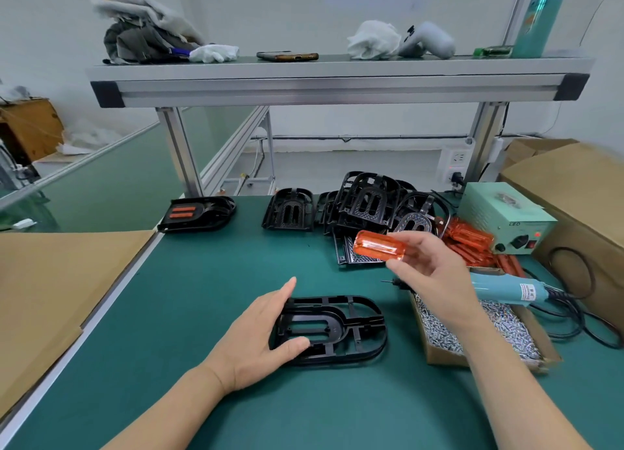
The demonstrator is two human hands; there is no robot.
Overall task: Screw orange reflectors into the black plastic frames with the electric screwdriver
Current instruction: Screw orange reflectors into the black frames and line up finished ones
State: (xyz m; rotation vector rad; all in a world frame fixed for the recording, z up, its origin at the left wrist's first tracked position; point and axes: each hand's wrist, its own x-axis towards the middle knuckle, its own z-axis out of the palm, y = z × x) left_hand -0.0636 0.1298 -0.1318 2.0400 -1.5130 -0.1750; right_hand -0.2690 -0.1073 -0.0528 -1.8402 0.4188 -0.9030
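A black plastic frame (341, 328) lies flat on the green mat in front of me. My left hand (260, 335) holds its left end, thumb on the inner rim and fingers along the far edge. My right hand (432, 270) pinches an orange reflector (380, 245) in the air above and right of the frame. The blue electric screwdriver (506, 289) rests on a cardboard box of screws (520, 328), partly hidden behind my right hand. More orange reflectors (472, 243) are heaped at the right.
A pile of black frames (364, 206) sits at the back. A frame fitted with two reflectors (196, 213) lies back left. A green power supply (503, 216), cables and cardboard boxes (574, 193) crowd the right. A cardboard sheet (57, 280) lies left. A shelf (337, 78) hangs overhead.
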